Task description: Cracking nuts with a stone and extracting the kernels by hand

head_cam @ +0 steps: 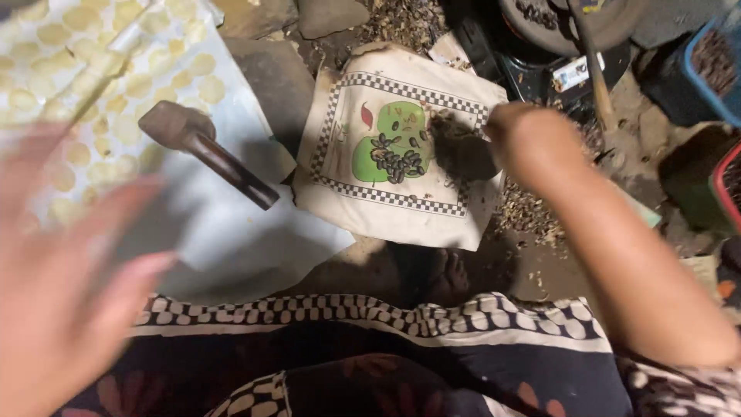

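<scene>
My right hand reaches out over the right edge of a cream cloth with a checkered border and a green picture. Its fingers are curled, and whether they hold something I cannot tell. A small heap of dark seeds lies on the cloth, with a dark clump just left of the hand. My left hand is blurred at the lower left, fingers spread, holding nothing. A wooden mallet lies on a white sheet between the hands.
A white cloth with yellow spots covers the upper left. Flat stones lie behind the mallet. Seed husks litter the ground at right. A wooden handle, dark pans and coloured crates stand at the upper right.
</scene>
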